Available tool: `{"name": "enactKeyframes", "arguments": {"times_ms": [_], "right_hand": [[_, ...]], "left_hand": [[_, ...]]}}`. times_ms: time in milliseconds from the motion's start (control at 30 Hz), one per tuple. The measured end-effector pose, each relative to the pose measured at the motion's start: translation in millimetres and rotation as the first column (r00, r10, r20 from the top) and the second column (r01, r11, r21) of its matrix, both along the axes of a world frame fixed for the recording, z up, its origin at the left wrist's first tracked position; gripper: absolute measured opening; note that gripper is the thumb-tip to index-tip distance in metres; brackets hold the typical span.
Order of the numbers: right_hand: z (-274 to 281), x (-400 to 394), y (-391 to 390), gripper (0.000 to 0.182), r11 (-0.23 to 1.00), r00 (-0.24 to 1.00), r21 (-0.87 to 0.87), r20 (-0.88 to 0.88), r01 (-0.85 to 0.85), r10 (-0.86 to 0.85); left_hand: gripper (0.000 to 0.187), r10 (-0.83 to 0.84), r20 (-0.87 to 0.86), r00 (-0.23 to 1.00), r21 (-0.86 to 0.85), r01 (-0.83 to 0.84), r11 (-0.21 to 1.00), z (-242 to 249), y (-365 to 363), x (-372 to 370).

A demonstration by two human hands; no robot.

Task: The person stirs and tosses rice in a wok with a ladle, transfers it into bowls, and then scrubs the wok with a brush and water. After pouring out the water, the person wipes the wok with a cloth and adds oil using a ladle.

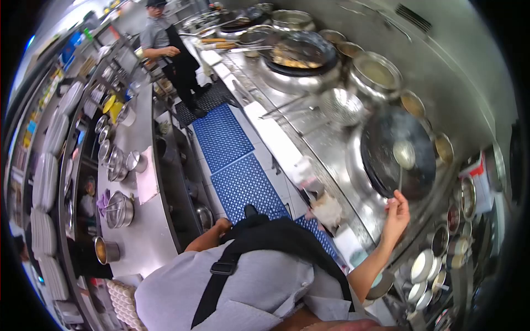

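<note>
At the right, a ladle (pixel 404 155) with a round bowl lies over the dark wok (pixel 381 143), its handle pointing toward me. My right hand (pixel 396 218) reaches the handle's near end, fingertips closed on it. The wok rests on a round steel burner ring (pixel 356 163), and faint steam or haze hangs over its dark surface. My left hand (pixel 223 225) hangs low beside my black apron, away from the counters; its fingers are too small and curled from view to make out.
A second wok (pixel 301 52) with food sits farther along the range, near a perforated strainer (pixel 341 106) and a large pot (pixel 377 74). Several seasoning containers (pixel 422 265) stand at right. Blue mats (pixel 221 135) cover the aisle; another person (pixel 175 60) stands there. Left is a steel counter (pixel 141 231).
</note>
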State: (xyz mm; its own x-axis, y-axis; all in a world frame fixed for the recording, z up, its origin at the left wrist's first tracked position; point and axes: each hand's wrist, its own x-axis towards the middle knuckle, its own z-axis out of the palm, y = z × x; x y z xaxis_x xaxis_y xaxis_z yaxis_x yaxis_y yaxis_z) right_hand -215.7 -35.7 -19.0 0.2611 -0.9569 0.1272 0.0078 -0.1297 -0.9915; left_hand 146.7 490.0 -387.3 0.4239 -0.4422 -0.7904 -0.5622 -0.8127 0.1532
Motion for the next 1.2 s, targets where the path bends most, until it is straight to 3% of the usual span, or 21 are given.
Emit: {"name": "enactKeyframes", "arguments": {"times_ms": [33, 67, 100, 167, 200, 267, 300, 333, 367, 433, 500, 567, 600, 700, 767, 833, 900, 1000, 1100, 1133, 1200], "right_hand": [[4, 30, 10, 0.025, 0.997, 0.997, -0.033, -0.039, -0.075, 0.074], [6, 62, 23, 0.025, 0.985, 0.982, -0.048, -0.098, -0.165, 0.159], [-1, 94, 35, 0.026, 0.955, 0.952, -0.029, -0.087, -0.296, 0.292], [-18, 157, 74, 0.027, 0.867, 0.867, 0.113, -0.072, -0.485, 0.494], [-32, 187, 93, 0.029, 0.786, 0.773, 0.078, -0.148, -0.613, 0.617], [-40, 236, 133, 0.037, 0.557, 0.453, 0.254, -0.369, -0.791, 0.812], [-51, 254, 145, 0.045, 0.417, 0.248, 0.386, -0.415, -0.823, 0.875], [-66, 271, 155, 0.048, 0.302, 0.119, 0.418, -0.409, -0.857, 0.904], [-78, 290, 165, 0.050, 0.181, -0.016, 0.455, -0.396, -0.872, 0.918], [-89, 324, 177, 0.051, 0.161, -0.087, 0.457, -0.476, -0.875, 0.875], [-74, 354, 188, 0.052, 0.229, -0.028, 0.453, -0.494, -0.862, 0.869], [-64, 381, 191, 0.051, 0.266, 0.014, 0.455, -0.485, -0.850, 0.874], [-56, 394, 194, 0.049, 0.273, 0.012, 0.432, -0.518, -0.859, 0.855], [-61, 432, 192, 0.047, 0.228, -0.012, 0.435, -0.482, -0.871, 0.876], [-90, 460, 186, 0.042, 0.161, -0.043, 0.367, -0.490, -0.916, 0.871], [-87, 488, 198, 0.038, 0.143, -0.062, 0.393, -0.465, -0.908, 0.883], [-111, 516, 206, 0.038, 0.139, -0.067, 0.490, -0.379, -0.861, 0.923], [-161, 551, 212, 0.040, 0.060, -0.269, 0.500, -0.560, -0.864, 0.784], [-179, 585, 228, 0.040, -0.039, -0.385, 0.671, -0.376, -0.741, 0.843], [-190, 596, 229, 0.039, -0.055, -0.384, 0.704, -0.319, -0.708, 0.866], [-215, 621, 228, 0.042, -0.058, -0.331, 0.759, -0.212, -0.649, 0.919]], "left_hand": [[0.028, -0.066, 0.043, 0.997, -0.065, 0.069, 0.996, -6, -3, 2], [0.026, 0.242, -0.019, 0.970, -0.052, -0.243, 0.969, 5, -11, 4], [0.027, 0.534, -0.047, 0.844, -0.058, -0.536, 0.842, 31, -25, 3], [0.028, 0.495, -0.011, 0.869, -0.418, -0.454, 0.787, -2, -23, 10], [0.028, 0.581, -0.092, 0.808, -0.394, -0.566, 0.724, -1, -25, 17], [0.029, 0.593, -0.098, 0.800, -0.436, -0.570, 0.697, -5, -17, 32], [0.029, 0.603, -0.096, 0.792, -0.453, -0.574, 0.682, -6, -8, 39], [0.027, 0.629, -0.112, 0.769, -0.417, -0.611, 0.673, -7, 1, 48], [0.026, 0.566, -0.056, 0.823, -0.375, -0.543, 0.752, -5, 11, 60], [0.025, 0.426, 0.023, 0.904, -0.248, -0.407, 0.879, -16, 42, 74], [0.026, 0.095, -0.029, 0.995, -0.064, -0.097, 0.993, -34, 73, 94], [0.026, 0.347, -0.106, 0.932, -0.049, -0.353, 0.934, -23, 92, 110], [0.027, 0.452, -0.140, 0.881, -0.041, -0.462, 0.886, -18, 95, 118], [0.028, 0.639, 0.171, 0.750, -0.416, -0.533, 0.737, -9, 98, 125], [0.028, 0.892, -0.063, 0.447, -0.480, -0.798, 0.365, -15, 99, 129], [0.029, 0.929, -0.356, 0.098, -0.332, -0.943, -0.027, -13, 89, 119], [0.028, 0.924, -0.378, 0.060, -0.356, -0.931, -0.085, -52, 94, 100], [0.028, 0.949, -0.264, 0.173, -0.355, -0.932, 0.071, -27, 97, 74], [0.030, 0.934, -0.104, 0.342, -0.285, -0.910, 0.301, -26, 121, 44], [0.030, 0.915, -0.035, 0.403, -0.231, -0.894, 0.385, -34, 130, 33], [0.024, 0.891, -0.013, 0.454, -0.302, -0.851, 0.430, -13, 141, 16]]}}
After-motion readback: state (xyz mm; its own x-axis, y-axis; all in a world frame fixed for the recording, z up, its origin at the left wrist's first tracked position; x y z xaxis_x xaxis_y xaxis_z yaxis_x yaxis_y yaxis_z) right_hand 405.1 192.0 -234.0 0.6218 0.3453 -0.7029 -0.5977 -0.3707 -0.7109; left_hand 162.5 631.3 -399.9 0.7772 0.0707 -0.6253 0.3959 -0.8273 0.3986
